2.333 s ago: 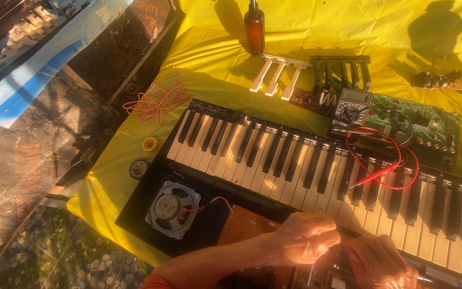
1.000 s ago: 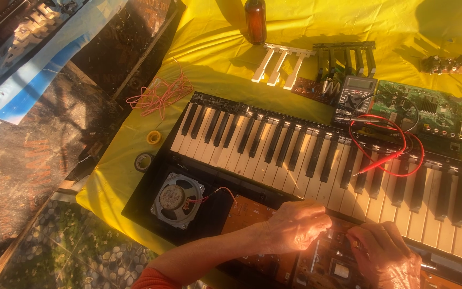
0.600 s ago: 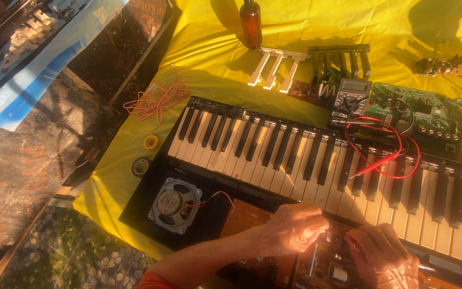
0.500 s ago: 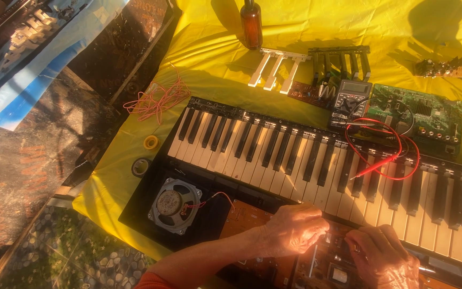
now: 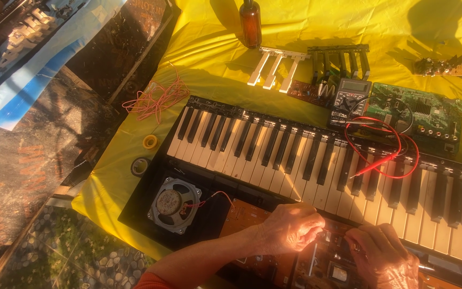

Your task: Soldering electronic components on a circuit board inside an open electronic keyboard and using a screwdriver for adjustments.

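An opened electronic keyboard (image 5: 274, 147) lies on a yellow cloth (image 5: 199, 48). Its brown circuit board (image 5: 241, 214) is bared along the near edge. My left hand (image 5: 290, 230) rests on that board with fingers curled, the tips pressed together at a small part. Just right of it, my right hand (image 5: 383, 259) also has its fingers bent down onto the board. What the fingertips hold is hidden. A round speaker (image 5: 175, 203) with a red wire sits to the left of my left hand.
Behind the keys lie a multimeter (image 5: 348, 96) with red leads (image 5: 397, 155), a green circuit board (image 5: 421, 112), loose white keys (image 5: 274, 67), black keys (image 5: 340, 61) and a brown bottle (image 5: 251, 24). Pink wire (image 5: 153, 99) and two tape rolls (image 5: 145, 155) lie near the cloth's left edge.
Both hands stay at the same spot on the brown board, with only small finger motion. The view has shifted a little.
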